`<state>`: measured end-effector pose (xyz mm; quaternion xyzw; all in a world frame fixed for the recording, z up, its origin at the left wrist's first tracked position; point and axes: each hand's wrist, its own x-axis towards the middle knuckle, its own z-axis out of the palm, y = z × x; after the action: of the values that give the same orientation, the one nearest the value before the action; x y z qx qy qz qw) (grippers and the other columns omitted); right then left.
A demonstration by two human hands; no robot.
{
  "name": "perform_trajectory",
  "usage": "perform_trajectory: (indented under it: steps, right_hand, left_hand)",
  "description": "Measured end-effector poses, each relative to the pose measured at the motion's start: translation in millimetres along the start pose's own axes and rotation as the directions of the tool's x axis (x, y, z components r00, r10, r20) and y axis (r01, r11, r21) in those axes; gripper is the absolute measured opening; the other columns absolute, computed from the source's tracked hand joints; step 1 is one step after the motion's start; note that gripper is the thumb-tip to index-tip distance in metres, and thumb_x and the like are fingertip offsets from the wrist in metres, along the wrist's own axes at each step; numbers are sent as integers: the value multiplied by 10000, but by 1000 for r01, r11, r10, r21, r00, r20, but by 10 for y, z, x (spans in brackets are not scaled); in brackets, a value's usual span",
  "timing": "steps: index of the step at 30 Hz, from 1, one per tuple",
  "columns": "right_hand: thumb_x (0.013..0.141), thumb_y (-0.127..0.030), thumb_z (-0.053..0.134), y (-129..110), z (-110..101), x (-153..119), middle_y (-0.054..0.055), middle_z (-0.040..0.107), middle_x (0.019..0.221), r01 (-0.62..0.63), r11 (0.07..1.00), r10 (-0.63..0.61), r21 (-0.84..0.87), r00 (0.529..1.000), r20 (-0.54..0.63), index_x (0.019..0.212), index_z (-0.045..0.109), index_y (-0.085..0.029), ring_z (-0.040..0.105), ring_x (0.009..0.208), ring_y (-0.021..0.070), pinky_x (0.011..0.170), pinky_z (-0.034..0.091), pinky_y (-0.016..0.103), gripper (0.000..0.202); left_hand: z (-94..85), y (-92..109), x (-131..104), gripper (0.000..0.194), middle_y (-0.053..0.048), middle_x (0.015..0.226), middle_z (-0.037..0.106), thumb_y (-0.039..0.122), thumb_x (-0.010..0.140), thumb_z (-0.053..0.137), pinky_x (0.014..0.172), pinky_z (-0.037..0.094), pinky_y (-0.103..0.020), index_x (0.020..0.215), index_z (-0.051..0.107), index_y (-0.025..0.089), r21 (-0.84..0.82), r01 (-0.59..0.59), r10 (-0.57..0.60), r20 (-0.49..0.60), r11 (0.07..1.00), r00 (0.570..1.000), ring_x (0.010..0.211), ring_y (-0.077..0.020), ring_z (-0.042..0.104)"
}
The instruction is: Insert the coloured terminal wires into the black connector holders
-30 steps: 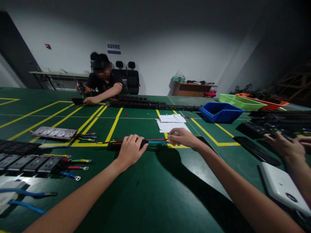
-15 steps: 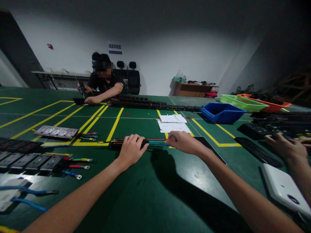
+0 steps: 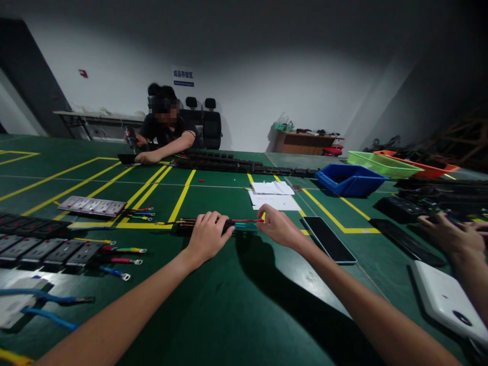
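My left hand [image 3: 209, 235] is wrapped over a dark socket strip [image 3: 185, 226] lying on the green table, its palm hiding most of it. Red, green and blue wires [image 3: 244, 222] come out of the strip's right end. At their far ends my right hand [image 3: 277, 226] is closed in a pinch; the red wire runs into its fingertips, and whether the others are held too I cannot tell. A short yellow-tipped wire [image 3: 162, 223] sticks out on the strip's left side.
A phone [image 3: 330, 240] lies right of my right hand, papers [image 3: 273, 195] behind it. Socket strips with lugged wires [image 3: 80, 253] lie at left. Blue bin [image 3: 348, 179] and green basket [image 3: 383, 163] stand back right. A co-worker's hands [image 3: 453, 236] are at right; another person [image 3: 168, 127] holds a drill opposite.
My right hand has shifted slightly left along the wires, and the phone beside it shows more fully. My left hand stays on the strip.
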<state>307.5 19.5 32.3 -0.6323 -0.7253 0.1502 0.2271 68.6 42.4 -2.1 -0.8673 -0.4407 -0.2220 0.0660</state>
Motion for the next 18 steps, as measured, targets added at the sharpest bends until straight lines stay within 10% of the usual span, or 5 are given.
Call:
perform_trajectory:
  steps: [5,12,18]
  right_hand:
    - [889,-376,578,132,-115,52,-6,625,692,8,998,-17,66,991,136,1026,538,-205,550,626,166,558,313,245,223]
    - [957,-563,445,279,-221,87,66,631,670,-87,983,94,-159,995,38,677,608,-190,546,607,171,560,273,269,493]
    - [897,-608,489,285,-52,109,16,559,578,-19,1000,19,-2,1000,-24,608,563,-188,468,546,140,543,251,262,515]
  left_hand:
    - [-3,-5,-8,399,-100,1092,639,460,1022,387,887,423,-425,1177,623,179,-26,-2,2,10,1000,1000,1014,-256,565]
    - [-9,-6,-3,400,-94,1095,642,464,1024,382,901,426,-428,1176,624,184,-43,5,-4,20,999,1000,1019,-251,569]
    - [-9,-2,2,393,-105,1085,641,461,1016,403,897,426,-429,1171,629,178,-2,-1,1,8,1000,1000,1025,-265,567]
